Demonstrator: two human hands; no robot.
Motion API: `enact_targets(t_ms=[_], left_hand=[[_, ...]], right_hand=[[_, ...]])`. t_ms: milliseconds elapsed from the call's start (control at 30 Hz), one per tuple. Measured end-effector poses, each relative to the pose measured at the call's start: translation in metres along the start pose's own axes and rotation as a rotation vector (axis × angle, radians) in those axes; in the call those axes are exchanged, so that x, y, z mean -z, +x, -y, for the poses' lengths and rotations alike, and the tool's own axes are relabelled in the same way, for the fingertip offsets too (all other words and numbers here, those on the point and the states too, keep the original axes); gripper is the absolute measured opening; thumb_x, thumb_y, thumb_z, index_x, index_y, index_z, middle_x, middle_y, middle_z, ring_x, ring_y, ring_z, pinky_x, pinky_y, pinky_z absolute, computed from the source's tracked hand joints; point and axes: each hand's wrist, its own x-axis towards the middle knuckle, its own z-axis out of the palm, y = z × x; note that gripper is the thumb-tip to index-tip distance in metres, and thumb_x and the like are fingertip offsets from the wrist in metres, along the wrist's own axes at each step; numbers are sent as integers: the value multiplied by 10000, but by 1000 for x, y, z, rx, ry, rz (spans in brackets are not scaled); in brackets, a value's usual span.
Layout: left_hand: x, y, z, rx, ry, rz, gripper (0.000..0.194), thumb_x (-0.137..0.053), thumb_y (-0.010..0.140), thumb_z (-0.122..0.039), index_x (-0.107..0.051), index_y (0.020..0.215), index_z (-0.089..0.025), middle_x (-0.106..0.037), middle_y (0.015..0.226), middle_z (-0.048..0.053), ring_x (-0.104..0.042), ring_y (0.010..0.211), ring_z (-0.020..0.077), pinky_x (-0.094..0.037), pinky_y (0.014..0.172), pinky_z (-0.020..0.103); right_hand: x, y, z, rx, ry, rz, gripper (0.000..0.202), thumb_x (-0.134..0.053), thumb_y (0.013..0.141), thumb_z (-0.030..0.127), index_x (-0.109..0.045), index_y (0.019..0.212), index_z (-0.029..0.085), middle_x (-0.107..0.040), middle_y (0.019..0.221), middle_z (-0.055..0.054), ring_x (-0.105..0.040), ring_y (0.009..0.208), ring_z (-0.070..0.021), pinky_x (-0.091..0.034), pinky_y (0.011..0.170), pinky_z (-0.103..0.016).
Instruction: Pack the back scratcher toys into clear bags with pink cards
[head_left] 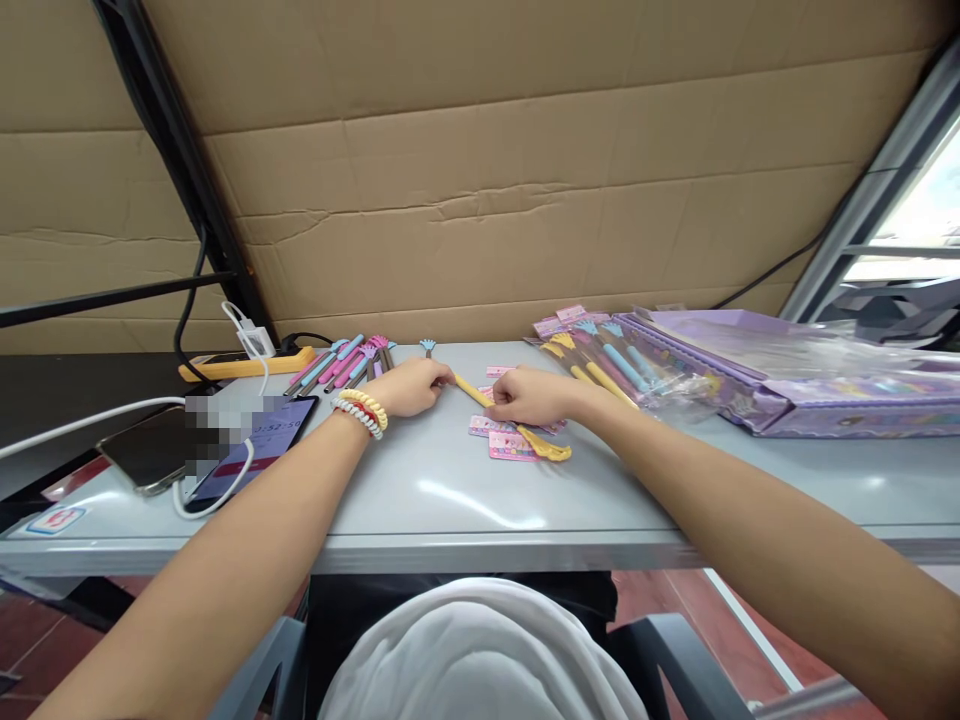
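Note:
My left hand (416, 388), with beaded bracelets at the wrist, is closed at the far-left end of a yellow back scratcher (472, 390). Its handle slants down to the right towards my right hand (525, 395), whose curled fingers pinch it. Beyond that hand, a yellow hand-shaped end (549, 446) lies over pink printed cards (510, 446); my fingers hide how it joins the handle. More of these cards lie partly under my right hand. Just behind my left hand, the head of a blue back scratcher (427, 346) shows, its lower part hidden.
Pink, blue and purple back scratchers (345, 362) lie piled at the left. Yellow and blue ones in clear plastic (611, 360) lie right, beside a purple box (795, 395). Phones (285, 425) with white cables occupy the left; a cardboard wall (487, 250) stands behind the table (465, 505).

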Motion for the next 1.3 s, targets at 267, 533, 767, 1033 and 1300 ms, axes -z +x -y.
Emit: enact_targets(t_ms=[267,533,767,1033,1300], left_hand=[[4,-3,-6,-34,-22,-211,407,-486,808,-246,-550,1198,-150,-595,1174,84,-548,1064,197,-415,952,315],[4,-1,-7,-111,52,-289,288,-438,859,-261,-623,1069,-190,-635,1081,63,-534,1028,206,-406,888,331],[10,-4,-20,14,-149,-445,348,-393,895,-428,-628,942,-175,-595,657,-3,-483,580,119,-326,543,240],[7,-2,-27,-203,-197,-257,394,-382,892,-471,-671,912,-204,-611,672,-18,-482,579,101,-352,579,232],[10,-2,5,253,-23,-387,344,-441,831,-328,-640,1063,-171,-661,1057,78,-595,936,202,-446,824,301]], right_hand=[[-3,0,3,43,-26,-76,297,-454,806,344,-444,553,188,-515,482,-16,-458,438,-119,-310,479,-251],[7,-8,11,80,405,-198,247,-489,784,350,-493,614,172,-550,532,-1,-458,470,-94,-338,470,-216],[5,-2,3,204,916,-380,239,-510,805,339,-538,946,148,-564,590,13,-445,465,-88,-348,440,-213],[-9,5,8,300,874,-444,386,-475,833,540,-529,852,158,-543,662,16,-433,469,-60,-347,444,-209],[-1,3,-3,107,403,-843,400,-368,878,531,-438,670,196,-489,576,5,-443,522,-117,-304,517,-252]])
